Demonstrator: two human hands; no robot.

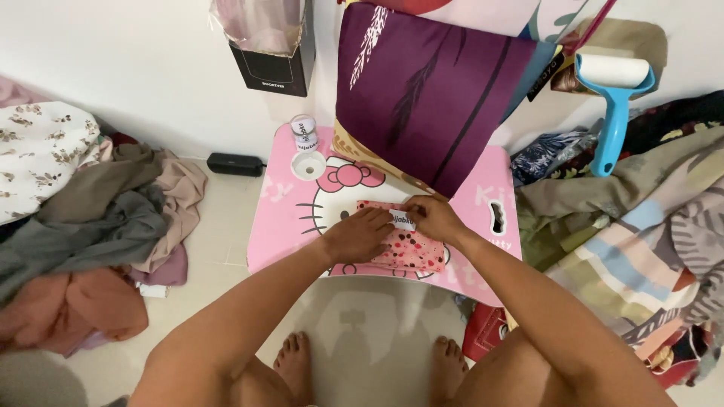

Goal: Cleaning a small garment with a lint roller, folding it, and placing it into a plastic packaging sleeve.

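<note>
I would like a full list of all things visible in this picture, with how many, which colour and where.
folded cloth: one, pink with dark dots, on the small table, under both hands
white label: one, on the cloth, at the fingertips
small table: one, pink with cartoon cat print, centre
sticker roll: one, white, table's far left corner
purple cushion: one, leaning on the table's far edge
black box: one, by the wall, holding clear wrapping
lint roller: one, blue handle, white roll, upper right
black bar-shaped device: one, on the floor, left of the table
clothes pile: grey, beige, rust, floral, left
fabric heap: striped and patterned, right
left hand: on the cloth
right hand: at the label
feet: two, bare, below the table
</note>
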